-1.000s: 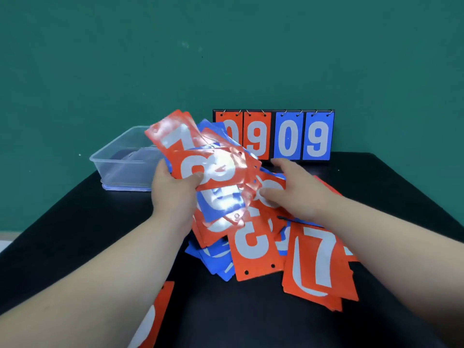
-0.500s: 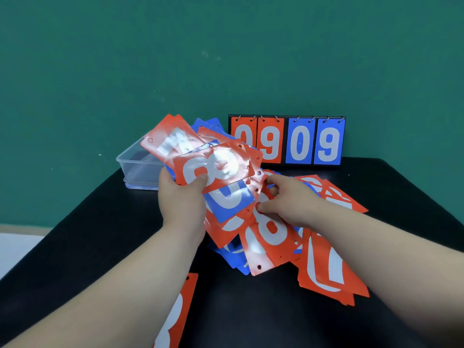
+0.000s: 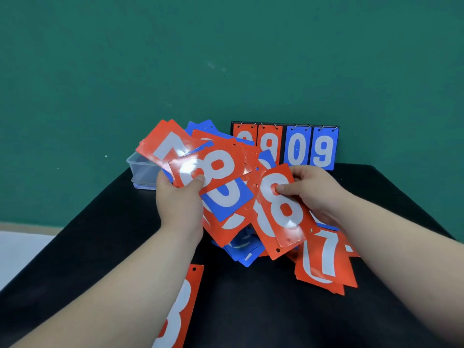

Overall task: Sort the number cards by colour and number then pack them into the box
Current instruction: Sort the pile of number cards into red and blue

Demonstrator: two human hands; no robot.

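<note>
My left hand (image 3: pixel 179 197) grips a fanned bunch of red and blue number cards (image 3: pixel 213 169) above the table, with a red 8 on top and a red 7 behind it. My right hand (image 3: pixel 317 192) pinches a single red 8 card (image 3: pixel 281 212), lifted off the pile and tilted. Under both hands lies a loose pile of cards: blue ones (image 3: pixel 242 249) in the middle and a red 7 (image 3: pixel 326 262) at the right. A clear plastic box (image 3: pixel 140 172) stands at the back left, mostly hidden behind the fan.
A scoreboard stand (image 3: pixel 310 146) with red and blue cards reading 0 9 0 9 stands against the green wall. One red card (image 3: pixel 179 307) lies near the front edge under my left forearm. The black table (image 3: pixel 263 310) drops off at the left.
My right hand has picked a red 8 card out of the pile and raised it beside the fan. The left hand's bunch stays held up; the view shifted left.
</note>
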